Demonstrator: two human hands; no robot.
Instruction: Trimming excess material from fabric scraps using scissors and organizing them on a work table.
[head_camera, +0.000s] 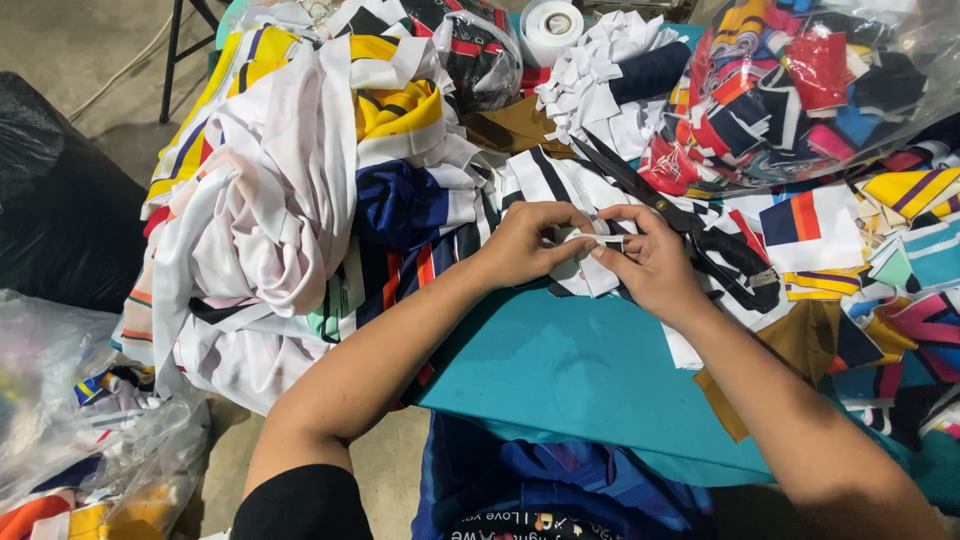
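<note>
Both hands, left hand (520, 243) and right hand (648, 262), pinch a small white fabric strip (598, 239) between closed fingertips above the teal table (560, 370), beside black scissors (690, 222); looks light, floppy, best held at its ends.

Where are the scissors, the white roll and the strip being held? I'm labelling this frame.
scissors (640, 185), head view, on the blades.
white roll (551, 28), head view, on its top face.
white strip (598, 239), head view, mid-strip between both hands.

Left hand (525, 245) and right hand (650, 262) pinch a small white strip (598, 239) beside black scissors (680, 215)
</note>
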